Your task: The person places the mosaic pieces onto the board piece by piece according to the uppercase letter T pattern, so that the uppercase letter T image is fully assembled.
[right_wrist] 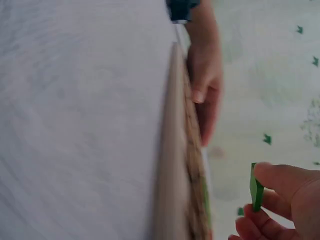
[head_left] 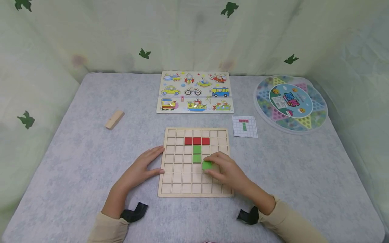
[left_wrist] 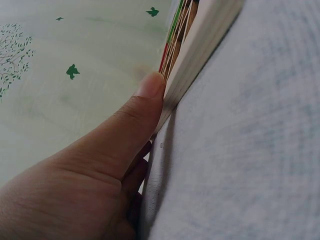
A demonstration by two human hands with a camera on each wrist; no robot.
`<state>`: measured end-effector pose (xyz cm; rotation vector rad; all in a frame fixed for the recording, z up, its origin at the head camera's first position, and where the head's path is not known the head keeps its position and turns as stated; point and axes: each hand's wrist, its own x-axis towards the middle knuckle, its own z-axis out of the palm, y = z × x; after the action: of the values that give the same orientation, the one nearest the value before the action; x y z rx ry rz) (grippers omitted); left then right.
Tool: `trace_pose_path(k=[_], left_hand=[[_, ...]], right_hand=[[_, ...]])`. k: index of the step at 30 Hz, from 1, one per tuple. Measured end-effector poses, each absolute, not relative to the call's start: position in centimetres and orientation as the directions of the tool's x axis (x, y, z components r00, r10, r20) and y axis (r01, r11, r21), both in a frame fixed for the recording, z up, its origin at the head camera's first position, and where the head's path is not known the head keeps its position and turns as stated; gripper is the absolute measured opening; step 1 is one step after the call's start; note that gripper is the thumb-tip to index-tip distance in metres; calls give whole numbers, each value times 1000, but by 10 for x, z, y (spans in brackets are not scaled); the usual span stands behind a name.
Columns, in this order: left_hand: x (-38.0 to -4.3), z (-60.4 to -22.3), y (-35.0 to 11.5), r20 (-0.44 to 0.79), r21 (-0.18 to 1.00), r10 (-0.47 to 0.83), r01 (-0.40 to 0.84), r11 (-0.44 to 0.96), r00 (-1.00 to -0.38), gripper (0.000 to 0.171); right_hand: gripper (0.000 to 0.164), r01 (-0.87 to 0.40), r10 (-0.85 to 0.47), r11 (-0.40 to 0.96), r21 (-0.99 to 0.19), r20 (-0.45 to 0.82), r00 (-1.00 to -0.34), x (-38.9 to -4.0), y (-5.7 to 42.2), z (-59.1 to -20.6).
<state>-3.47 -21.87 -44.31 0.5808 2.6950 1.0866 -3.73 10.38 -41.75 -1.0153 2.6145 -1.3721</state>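
Note:
A wooden grid board (head_left: 177, 187) lies flat on the table, its squares edged by raised strips. Three red tiles (head_left: 197, 141) form a row near its top, and two green tiles (head_left: 197, 154) run down below the middle one. My right hand (head_left: 227, 170) pinches another green tile (right_wrist: 256, 187) between thumb and fingers, held above the board just right of and below the lower green one. My left hand (head_left: 140, 170) rests at the board's left edge, thumb and fingertips touching its side; the thumb (left_wrist: 145, 100) presses against the rim in the left wrist view.
Right of the board lies a pattern card (head_left: 244, 127) showing a red and green T. Behind stands a vehicle picture puzzle (head_left: 195, 91), with a round board game box (head_left: 291, 101) at the back right. A small wooden block (head_left: 114, 119) lies at left.

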Motion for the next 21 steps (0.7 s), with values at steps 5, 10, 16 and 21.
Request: trace_pose_path(k=[5,10,16,21], left_hand=[[-35,-443,-218,-19,696,417,287,658,-909,77],[-35,-444,-218,-9,690,423,301,659,-906,77],[-36,-446,-219,4,684,425,312,659,-905,77],[-36,-446,-218,2,682,425,312,661,-905,77]], right_hand=[[27,-433,-546,503,-748,114,-830,-40,90,-431],[26,-451,-555,548,-704,98,-826,-42,83,-434],[28,-427,-556,570,-702,53,-830,-42,83,-432],[23,-426,-562,557,-713,53,-825,-43,84,-433]])
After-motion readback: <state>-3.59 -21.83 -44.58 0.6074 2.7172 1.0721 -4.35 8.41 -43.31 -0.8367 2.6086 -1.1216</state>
